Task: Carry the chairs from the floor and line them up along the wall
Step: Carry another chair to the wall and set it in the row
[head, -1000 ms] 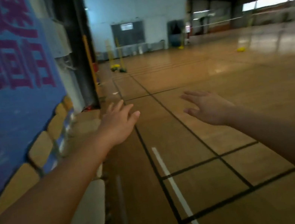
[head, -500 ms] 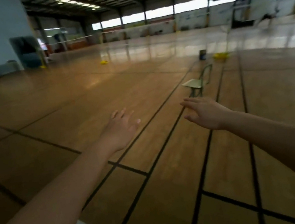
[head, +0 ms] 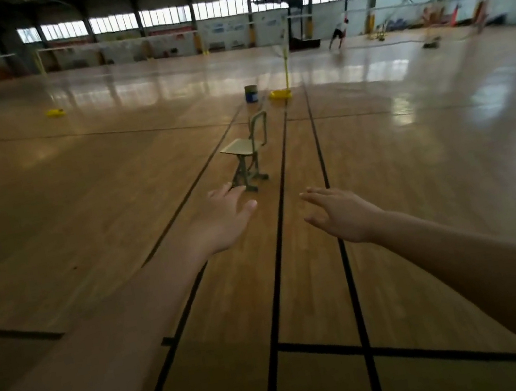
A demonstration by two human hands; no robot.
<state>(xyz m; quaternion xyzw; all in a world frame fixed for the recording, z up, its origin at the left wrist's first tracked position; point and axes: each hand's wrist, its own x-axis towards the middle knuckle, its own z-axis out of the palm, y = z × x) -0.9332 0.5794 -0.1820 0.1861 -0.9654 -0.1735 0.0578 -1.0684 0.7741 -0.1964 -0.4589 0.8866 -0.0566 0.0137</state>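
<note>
1. Out on the wooden court floor (head: 78, 199), straight ahead of the person, one small chair (head: 245, 149) stands upright between the black court lines. It is well apart from both hands, with no wall near it.
2. The left hand (head: 223, 222) and the right hand (head: 339, 215) reach forward, palms down. Their fingers are straight and loose, and they hold nothing.
3. The chair looks like a flat seat panel on a thin metal frame with a hooped back rail. I'd judge it light and stiff, an easy lift for one person.
4. To my eye the best hold is one hand over the top of the back hoop and the other under the front edge of the seat. Held by the hoop alone, it would likely swing.
5. The tube is probably smooth, so a full wrap of the fingers beats a pinch. The floor is glossy, so the chair should be lifted clear, not dragged.
6. Beyond the chair sit a dark can (head: 251, 93) and a yellow post base (head: 280, 94), both apart from it.
</note>
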